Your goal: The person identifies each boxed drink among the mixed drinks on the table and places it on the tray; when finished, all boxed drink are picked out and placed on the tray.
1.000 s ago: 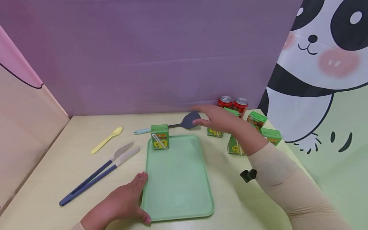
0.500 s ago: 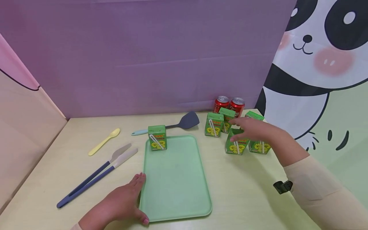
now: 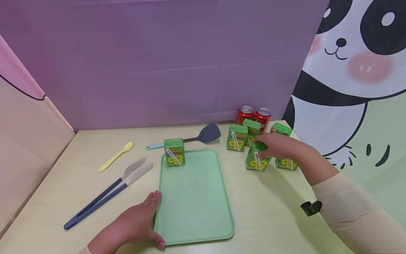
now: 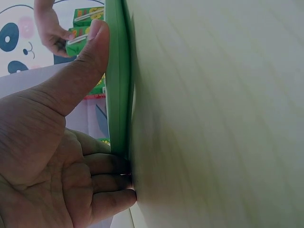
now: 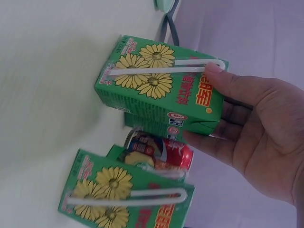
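My right hand (image 3: pixel 282 146) grips the top of a green drink carton (image 3: pixel 257 164), its thumb on the front by the white straw. In the right wrist view that carton (image 5: pixel 142 78), printed with yellow flowers, is tilted; its other side is largely hidden. The left hand (image 3: pixel 136 222) rests along the left rim of the light green tray (image 3: pixel 196 197). Its fingers are fairly straight and touch the rim, as the left wrist view shows with the tray edge (image 4: pixel 118 71). One more drink carton (image 3: pixel 174 152) stands upright at the tray's far left corner.
Several drink cartons (image 3: pixel 237 137) stand at the right, before two red cans (image 3: pixel 245 113). Behind the tray lies a spatula (image 3: pixel 208 133). To the left are tongs (image 3: pixel 104 197) and a yellow spoon (image 3: pixel 115 157). A purple backdrop (image 3: pixel 177 70) rises behind the table.
My right hand has moved from above the spatula rightward and down to a drink carton, and has taken hold of its top, tilting it slightly. The left hand stays at the tray.
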Demonstrator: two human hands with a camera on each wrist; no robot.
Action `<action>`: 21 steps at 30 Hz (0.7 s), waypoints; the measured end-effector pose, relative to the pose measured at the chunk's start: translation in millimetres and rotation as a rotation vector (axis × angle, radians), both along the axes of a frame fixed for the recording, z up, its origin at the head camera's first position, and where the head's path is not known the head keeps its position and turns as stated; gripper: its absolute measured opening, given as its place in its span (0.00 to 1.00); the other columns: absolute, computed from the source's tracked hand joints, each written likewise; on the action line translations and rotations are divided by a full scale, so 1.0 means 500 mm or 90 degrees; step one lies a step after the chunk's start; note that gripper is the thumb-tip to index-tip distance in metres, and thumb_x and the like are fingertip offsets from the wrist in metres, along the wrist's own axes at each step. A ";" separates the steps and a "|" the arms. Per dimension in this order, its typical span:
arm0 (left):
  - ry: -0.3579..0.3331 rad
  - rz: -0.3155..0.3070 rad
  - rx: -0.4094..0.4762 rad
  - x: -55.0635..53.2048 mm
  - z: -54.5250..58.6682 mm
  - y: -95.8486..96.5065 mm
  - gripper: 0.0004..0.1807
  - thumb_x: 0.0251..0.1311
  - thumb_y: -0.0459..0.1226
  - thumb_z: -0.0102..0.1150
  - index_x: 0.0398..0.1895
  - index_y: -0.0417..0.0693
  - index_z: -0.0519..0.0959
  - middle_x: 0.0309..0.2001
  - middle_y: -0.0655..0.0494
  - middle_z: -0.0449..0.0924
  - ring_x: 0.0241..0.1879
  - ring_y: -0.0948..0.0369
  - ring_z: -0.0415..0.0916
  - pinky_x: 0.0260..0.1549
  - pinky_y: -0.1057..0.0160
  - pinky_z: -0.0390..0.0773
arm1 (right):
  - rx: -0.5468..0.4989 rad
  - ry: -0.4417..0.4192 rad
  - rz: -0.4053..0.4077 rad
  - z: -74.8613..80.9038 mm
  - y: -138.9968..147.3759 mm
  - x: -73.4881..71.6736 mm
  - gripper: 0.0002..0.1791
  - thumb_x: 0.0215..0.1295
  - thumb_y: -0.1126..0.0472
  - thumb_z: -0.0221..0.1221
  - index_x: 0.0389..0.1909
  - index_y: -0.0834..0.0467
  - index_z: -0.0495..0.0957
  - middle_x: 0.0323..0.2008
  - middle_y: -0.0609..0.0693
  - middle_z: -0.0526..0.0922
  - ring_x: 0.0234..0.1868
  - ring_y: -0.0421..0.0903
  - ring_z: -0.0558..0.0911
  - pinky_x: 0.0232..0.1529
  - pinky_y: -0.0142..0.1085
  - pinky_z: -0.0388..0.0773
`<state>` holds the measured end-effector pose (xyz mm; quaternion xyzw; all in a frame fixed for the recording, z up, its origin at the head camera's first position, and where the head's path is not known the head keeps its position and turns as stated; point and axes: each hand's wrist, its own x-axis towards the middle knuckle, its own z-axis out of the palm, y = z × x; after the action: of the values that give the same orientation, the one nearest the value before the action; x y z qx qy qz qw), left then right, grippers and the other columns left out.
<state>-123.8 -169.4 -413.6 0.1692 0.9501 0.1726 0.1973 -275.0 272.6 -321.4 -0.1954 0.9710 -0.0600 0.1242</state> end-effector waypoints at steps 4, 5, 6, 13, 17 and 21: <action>0.003 -0.003 0.000 0.000 -0.002 -0.001 0.78 0.21 0.70 0.74 0.77 0.38 0.50 0.77 0.41 0.48 0.76 0.47 0.48 0.63 0.41 0.67 | -0.018 0.016 0.012 0.005 -0.023 -0.004 0.34 0.60 0.51 0.68 0.65 0.58 0.72 0.59 0.57 0.79 0.59 0.55 0.77 0.60 0.59 0.71; 0.002 -0.003 0.000 0.001 -0.001 -0.001 0.78 0.21 0.70 0.74 0.77 0.38 0.50 0.77 0.41 0.48 0.76 0.47 0.48 0.63 0.41 0.67 | -0.021 0.021 0.017 0.007 -0.030 -0.006 0.34 0.60 0.51 0.68 0.65 0.57 0.72 0.60 0.56 0.79 0.59 0.55 0.77 0.60 0.60 0.71; 0.002 -0.004 0.001 0.001 -0.001 -0.001 0.78 0.22 0.70 0.73 0.77 0.38 0.50 0.77 0.41 0.48 0.76 0.47 0.48 0.64 0.41 0.67 | -0.025 0.027 0.023 0.009 -0.039 -0.009 0.33 0.59 0.52 0.69 0.65 0.57 0.72 0.60 0.55 0.79 0.59 0.55 0.77 0.60 0.59 0.71; -0.001 -0.014 0.005 -0.005 -0.005 -0.004 0.78 0.23 0.70 0.73 0.77 0.37 0.49 0.78 0.41 0.47 0.77 0.47 0.47 0.65 0.42 0.66 | -0.036 0.038 0.053 0.029 -0.114 -0.040 0.34 0.60 0.53 0.68 0.67 0.54 0.71 0.61 0.53 0.78 0.62 0.54 0.74 0.59 0.52 0.75; -0.009 -0.018 0.002 -0.011 -0.011 -0.006 0.78 0.23 0.70 0.73 0.77 0.38 0.48 0.78 0.41 0.46 0.77 0.47 0.46 0.65 0.41 0.65 | -0.041 0.054 0.086 0.030 -0.159 -0.055 0.33 0.61 0.52 0.67 0.67 0.54 0.71 0.62 0.53 0.76 0.64 0.53 0.73 0.62 0.51 0.73; -0.016 -0.018 0.002 -0.015 -0.017 -0.008 0.79 0.23 0.70 0.73 0.77 0.38 0.48 0.78 0.41 0.46 0.77 0.46 0.46 0.65 0.40 0.65 | -0.052 0.053 0.114 0.025 -0.207 -0.068 0.33 0.62 0.50 0.66 0.67 0.54 0.70 0.66 0.53 0.73 0.67 0.53 0.71 0.65 0.50 0.70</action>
<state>-131.5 -173.5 -421.8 0.1810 0.9447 0.1732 0.2115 -308.8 169.1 -308.7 -0.2884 0.9508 -0.0801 0.0803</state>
